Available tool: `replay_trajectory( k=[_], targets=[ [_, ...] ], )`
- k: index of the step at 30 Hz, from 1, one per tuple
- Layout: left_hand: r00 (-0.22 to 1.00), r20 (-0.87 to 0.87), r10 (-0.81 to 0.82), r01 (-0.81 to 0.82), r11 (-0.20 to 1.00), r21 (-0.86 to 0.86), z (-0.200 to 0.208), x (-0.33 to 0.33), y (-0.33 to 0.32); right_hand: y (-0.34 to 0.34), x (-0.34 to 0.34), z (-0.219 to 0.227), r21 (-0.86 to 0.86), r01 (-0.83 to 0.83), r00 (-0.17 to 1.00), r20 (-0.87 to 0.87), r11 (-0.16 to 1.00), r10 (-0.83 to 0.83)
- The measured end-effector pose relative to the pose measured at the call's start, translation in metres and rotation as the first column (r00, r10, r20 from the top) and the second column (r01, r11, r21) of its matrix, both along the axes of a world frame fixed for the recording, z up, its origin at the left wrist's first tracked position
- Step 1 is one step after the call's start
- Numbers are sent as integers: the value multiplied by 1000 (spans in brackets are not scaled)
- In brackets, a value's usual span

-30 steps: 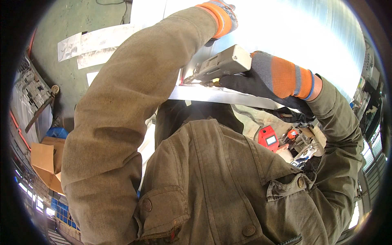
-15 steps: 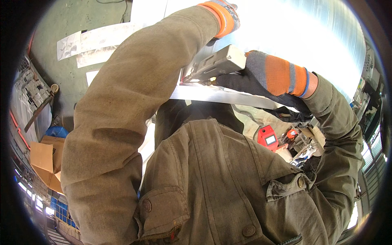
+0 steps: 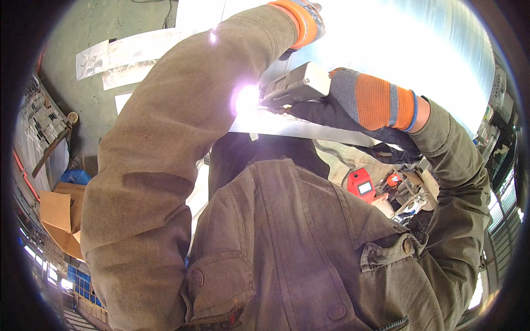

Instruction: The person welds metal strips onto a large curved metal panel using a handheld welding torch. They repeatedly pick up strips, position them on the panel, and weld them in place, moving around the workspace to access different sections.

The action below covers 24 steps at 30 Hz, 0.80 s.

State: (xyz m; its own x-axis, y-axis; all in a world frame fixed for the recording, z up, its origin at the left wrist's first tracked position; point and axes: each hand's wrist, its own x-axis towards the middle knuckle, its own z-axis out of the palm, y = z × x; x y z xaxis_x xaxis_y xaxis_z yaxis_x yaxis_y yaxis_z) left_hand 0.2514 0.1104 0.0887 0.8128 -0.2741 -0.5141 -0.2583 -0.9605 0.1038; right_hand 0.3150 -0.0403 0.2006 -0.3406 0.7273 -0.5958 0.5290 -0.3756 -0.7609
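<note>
My right hand (image 3: 381, 102), in an orange and grey knit glove with a dark palm, is closed round a grey boxy welding gun (image 3: 298, 84). A white-violet flash (image 3: 248, 100) glares at the gun's left end, against the edge of a large shiny metal sheet (image 3: 386, 38). That glare hides the gun's tip and the spot it touches. Farther off, at the top edge, my left hand (image 3: 306, 25) in a matching glove is over the sheet. Its fingers are mostly out of sight, so their grip cannot be made out.
Flat metal pieces (image 3: 132, 52) lie on the green floor at far left. An open cardboard box (image 3: 61, 215) and a blue bag (image 3: 75, 176) stand at my left. Below the sheet, to the right, are a red welding helmet (image 3: 361, 185) and clutter. A black cable hangs under my right hand.
A bright flash has appeared at the welding gun's end. The gun and my right hand have shifted very slightly to the left. My left hand stays in place.
</note>
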Motion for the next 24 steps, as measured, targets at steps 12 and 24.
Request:
replay_trajectory(
  k=[12, 24],
  targets=[
    [1000, -16, -7, 7, 1000, -9, -1, -2, 0, -1, 0, -1, 4, -9, 1000, -8, 1000, 9],
    [1000, -16, -11, 10, 1000, -8, -1, 0, 7, -4, 2, -1, 8, -15, 1000, -14, 1000, 15]
  ],
)
